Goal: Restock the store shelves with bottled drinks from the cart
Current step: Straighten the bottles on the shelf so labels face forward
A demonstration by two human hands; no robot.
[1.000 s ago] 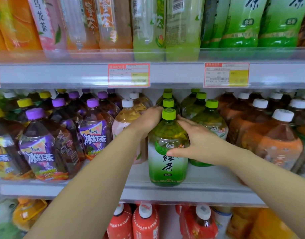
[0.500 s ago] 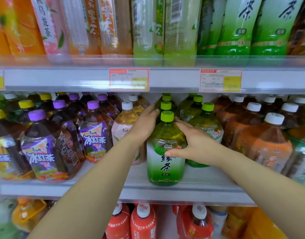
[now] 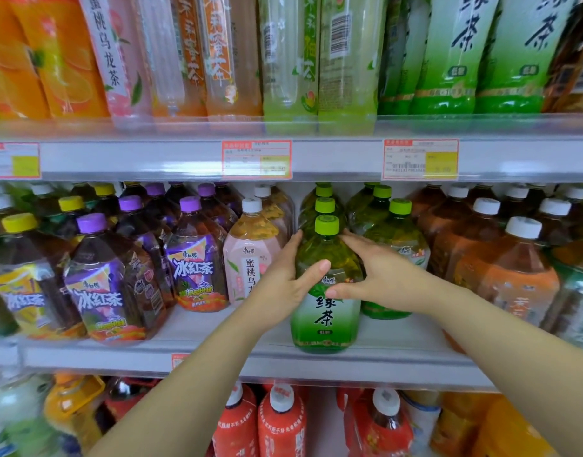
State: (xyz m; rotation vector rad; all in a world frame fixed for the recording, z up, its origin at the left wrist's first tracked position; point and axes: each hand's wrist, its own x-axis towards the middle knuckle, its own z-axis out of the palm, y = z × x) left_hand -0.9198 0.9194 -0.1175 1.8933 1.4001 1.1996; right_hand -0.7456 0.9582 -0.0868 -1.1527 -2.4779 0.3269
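A large green tea bottle [image 3: 324, 311] with a lime cap stands upright at the front of the middle shelf [image 3: 217, 357]. My left hand [image 3: 283, 278] wraps its left shoulder, thumb across the front of the label. My right hand [image 3: 376, 275] cups its right shoulder, thumb low on the label and fingers behind the neck. More green tea bottles [image 3: 395, 245] line up behind and to the right.
Purple-capped iced tea bottles [image 3: 194, 258] and a pink peach oolong bottle [image 3: 250, 252] stand left of it. Orange-labelled, white-capped bottles [image 3: 508, 272] stand to the right. The shelf above carries tall bottles and price tags [image 3: 256, 159]. Red bottles [image 3: 280, 420] fill the shelf below.
My left hand has slid from behind the bottle's neck to its left shoulder, with the thumb now across the front. The bottle and my right hand have stayed put.
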